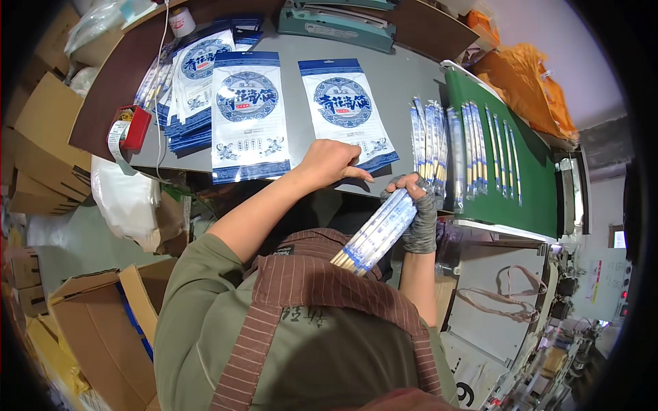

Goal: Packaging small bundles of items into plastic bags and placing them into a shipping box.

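A bundle of chopsticks in blue-and-white printed clear wrappers (377, 233) slants in front of my apron, its bare ends toward me. My right hand (413, 198), in a grey fingerless glove, grips the bundle at its far end. By the table's front edge my left hand (332, 164) has thumb and forefinger apart and nothing visible between them; its other fingers are curled. It overlaps the lower edge of a flat blue-and-white packaging bag (343, 103). Another such bag (250, 103) lies to the left. Whether my left hand touches the right bag cannot be made out.
Stacked bags (195, 75) lie at the back left, near a red tape dispenser (133, 130). A teal heat sealer (336, 26) stands at the back. Wrapped chopsticks (474, 147) lie in rows on a green conveyor belt (538, 178). An open cardboard box (103, 335) sits lower left.
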Motion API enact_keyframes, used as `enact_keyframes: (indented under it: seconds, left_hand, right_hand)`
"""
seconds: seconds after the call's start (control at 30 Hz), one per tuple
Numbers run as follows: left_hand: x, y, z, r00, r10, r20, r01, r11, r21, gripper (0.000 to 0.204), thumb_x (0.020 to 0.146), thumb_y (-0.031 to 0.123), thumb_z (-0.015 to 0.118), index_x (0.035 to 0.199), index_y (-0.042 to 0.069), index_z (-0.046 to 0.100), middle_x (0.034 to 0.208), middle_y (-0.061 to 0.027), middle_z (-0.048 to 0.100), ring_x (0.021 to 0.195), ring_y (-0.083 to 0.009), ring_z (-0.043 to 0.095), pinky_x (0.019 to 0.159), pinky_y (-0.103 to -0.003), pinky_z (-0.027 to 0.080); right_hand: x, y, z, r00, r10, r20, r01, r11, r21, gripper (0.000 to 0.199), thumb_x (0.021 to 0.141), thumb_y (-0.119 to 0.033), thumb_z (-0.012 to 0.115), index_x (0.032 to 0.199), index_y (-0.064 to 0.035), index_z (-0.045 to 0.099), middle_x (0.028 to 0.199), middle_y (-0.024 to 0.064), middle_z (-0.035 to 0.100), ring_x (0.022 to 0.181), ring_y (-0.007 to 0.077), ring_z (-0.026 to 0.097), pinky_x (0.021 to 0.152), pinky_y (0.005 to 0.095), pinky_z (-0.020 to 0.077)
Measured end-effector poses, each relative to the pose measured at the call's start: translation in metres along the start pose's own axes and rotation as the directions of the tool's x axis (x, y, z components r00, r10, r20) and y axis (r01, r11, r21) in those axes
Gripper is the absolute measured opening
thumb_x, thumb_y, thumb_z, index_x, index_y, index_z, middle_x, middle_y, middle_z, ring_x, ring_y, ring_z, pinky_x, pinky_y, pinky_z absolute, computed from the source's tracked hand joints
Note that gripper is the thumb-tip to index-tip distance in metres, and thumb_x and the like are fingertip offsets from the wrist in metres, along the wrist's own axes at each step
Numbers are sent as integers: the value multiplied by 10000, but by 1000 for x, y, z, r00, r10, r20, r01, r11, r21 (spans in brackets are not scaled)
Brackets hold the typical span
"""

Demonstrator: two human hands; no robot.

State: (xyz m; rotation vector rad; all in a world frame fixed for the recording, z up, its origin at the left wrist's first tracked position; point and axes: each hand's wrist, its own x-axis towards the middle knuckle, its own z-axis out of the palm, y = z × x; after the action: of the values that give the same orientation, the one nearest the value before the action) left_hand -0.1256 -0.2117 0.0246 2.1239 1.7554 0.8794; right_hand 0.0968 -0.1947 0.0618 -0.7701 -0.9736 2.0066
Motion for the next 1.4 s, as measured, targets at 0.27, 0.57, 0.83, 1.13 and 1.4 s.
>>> enact_keyframes:
  seconds: [0.27, 0.57, 0.83, 1.13, 1.4]
  left_hand:
    - [-4, -2, -4, 1000, 24, 16, -25, 998, 50, 426, 787, 486, 670, 806, 65, 610, 711, -85, 623, 697, -291, 622, 595, -393, 462]
    - [-22, 10, -8, 992, 117, -50, -120, 991, -62, 295, 791, 322, 697, 944, 77, 638, 834, -86, 580, 829, -293, 595, 685, -391, 480]
    - [-28, -4, -8, 997, 77, -19, -79, 973, -216, 223, 790, 203, 713, 942, 50, 657, 851, -94, 570, 834, -294, 583, 696, -384, 471]
    - [-38, 19, -3, 989, -96, -108, 78, 983, -166, 134, 738, 17, 627, 871, 2, 625, 831, -150, 600, 827, -372, 589, 693, -419, 471]
    - [-36, 28, -23, 891, -224, -395, 93, 941, -325, 98, 799, 7, 641, 889, -7, 604, 811, -152, 575, 725, -333, 570, 643, -376, 466]
  right_hand:
    - [0, 0, 3, 1000, 1, 1, -1, 1000, 13, 221, 840, -235, 646, 905, -41, 561, 857, 123, 608, 725, 225, 593, 657, 325, 521]
    - [8, 6, 7, 1000, 1, -12, -1, 1000, -12, 219, 842, -234, 653, 891, -43, 558, 846, 117, 606, 733, 221, 602, 663, 325, 525]
    - [8, 7, 0, 999, -8, -40, 6, 999, -32, 239, 833, -245, 666, 894, -40, 559, 854, 125, 605, 721, 221, 602, 663, 324, 527]
    - [25, 17, 52, 979, -150, 139, 194, 895, -401, 273, 816, -220, 666, 1004, -36, 594, 915, 68, 641, 815, 125, 601, 734, 262, 484]
    - [62, 62, 41, 971, -205, 123, 208, 469, -858, 442, 814, -313, 698, 1073, 23, 572, 938, 228, 619, 899, 339, 617, 791, 365, 478]
